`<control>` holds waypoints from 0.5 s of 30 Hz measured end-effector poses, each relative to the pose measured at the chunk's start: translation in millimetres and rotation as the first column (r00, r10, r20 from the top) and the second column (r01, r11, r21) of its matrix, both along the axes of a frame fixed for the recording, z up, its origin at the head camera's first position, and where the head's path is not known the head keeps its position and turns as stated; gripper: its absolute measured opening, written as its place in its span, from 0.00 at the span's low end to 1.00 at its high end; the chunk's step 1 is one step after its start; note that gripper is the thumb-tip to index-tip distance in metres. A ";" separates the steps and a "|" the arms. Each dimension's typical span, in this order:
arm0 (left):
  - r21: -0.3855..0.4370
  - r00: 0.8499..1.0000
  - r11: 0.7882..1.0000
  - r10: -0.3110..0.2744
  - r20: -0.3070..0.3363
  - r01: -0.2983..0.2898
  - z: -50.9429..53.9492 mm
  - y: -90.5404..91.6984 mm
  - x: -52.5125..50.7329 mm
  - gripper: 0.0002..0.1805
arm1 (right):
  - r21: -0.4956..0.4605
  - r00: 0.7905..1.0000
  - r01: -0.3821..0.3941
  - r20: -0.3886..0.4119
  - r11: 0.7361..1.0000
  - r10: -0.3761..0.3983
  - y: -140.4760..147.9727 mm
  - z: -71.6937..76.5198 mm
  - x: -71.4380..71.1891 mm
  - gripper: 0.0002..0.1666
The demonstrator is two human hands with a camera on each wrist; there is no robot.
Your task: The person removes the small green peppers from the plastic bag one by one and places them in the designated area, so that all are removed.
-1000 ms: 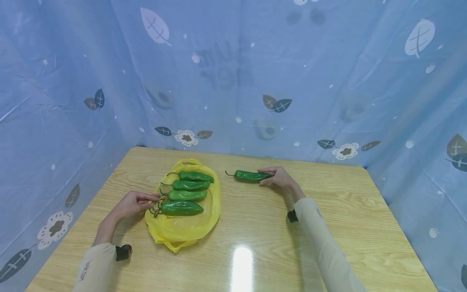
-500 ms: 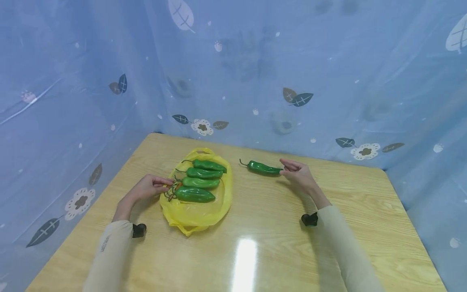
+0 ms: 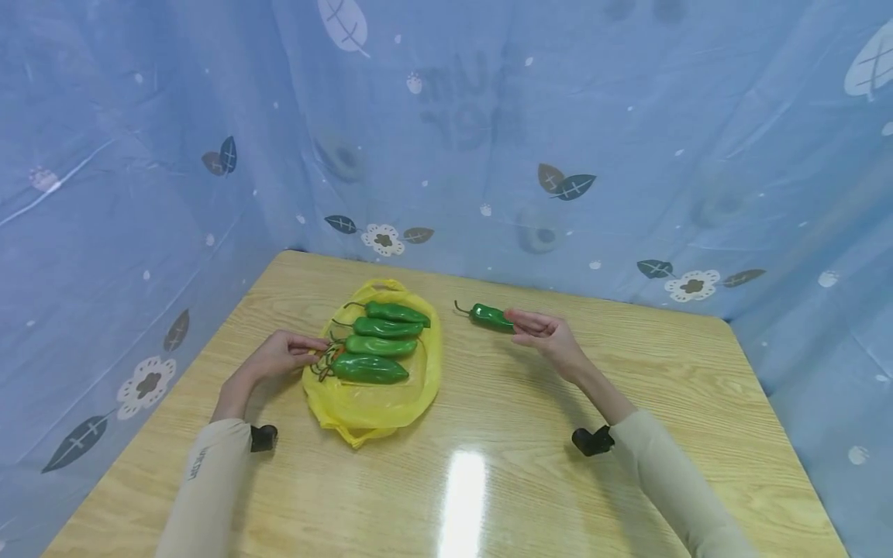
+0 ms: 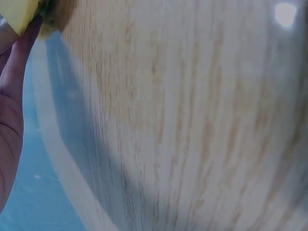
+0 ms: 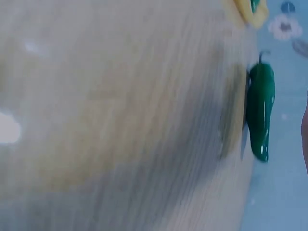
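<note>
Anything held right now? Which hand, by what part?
The left hand pinches the yellow bag by its left edge. The right hand holds nothing; the right wrist view shows a gap between it and the lone green pepper.

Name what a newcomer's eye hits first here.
Probably the bright yellow bag left of the table's middle, with four large green peppers lined up on it and the left hand at its left edge. Next, the lone green pepper to its right, right hand by its tip.
</note>
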State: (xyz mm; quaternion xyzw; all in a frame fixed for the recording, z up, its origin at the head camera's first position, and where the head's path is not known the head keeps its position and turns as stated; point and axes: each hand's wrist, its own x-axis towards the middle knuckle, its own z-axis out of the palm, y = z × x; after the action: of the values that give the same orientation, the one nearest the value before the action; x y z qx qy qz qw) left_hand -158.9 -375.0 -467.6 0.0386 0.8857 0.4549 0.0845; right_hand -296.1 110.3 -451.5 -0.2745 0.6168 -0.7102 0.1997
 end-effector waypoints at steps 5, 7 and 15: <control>0.006 1.000 1.000 -0.001 0.001 0.001 2.7 0.8 0.4 0.16 | -0.013 0.997 -0.064 0.030 0.998 0.064 -6.2 0.1 16.9 0.28; 0.002 1.000 1.000 0.002 0.004 -0.002 3.8 1.4 0.8 0.16 | -0.022 0.994 -0.101 0.039 0.995 0.102 -6.9 -1.2 23.0 0.29; 0.000 0.999 1.000 0.025 0.022 -0.025 6.0 3.7 2.6 0.17 | -0.021 0.980 -0.193 0.036 0.981 0.194 -10.2 -8.0 44.4 0.26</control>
State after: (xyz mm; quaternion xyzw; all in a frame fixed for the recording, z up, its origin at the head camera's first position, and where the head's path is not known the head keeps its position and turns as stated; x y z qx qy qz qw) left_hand -156.3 -371.3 -461.6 0.0223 0.8852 0.4563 0.0883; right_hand -251.7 100.1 -459.5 -0.3214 0.5770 -0.6978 0.2772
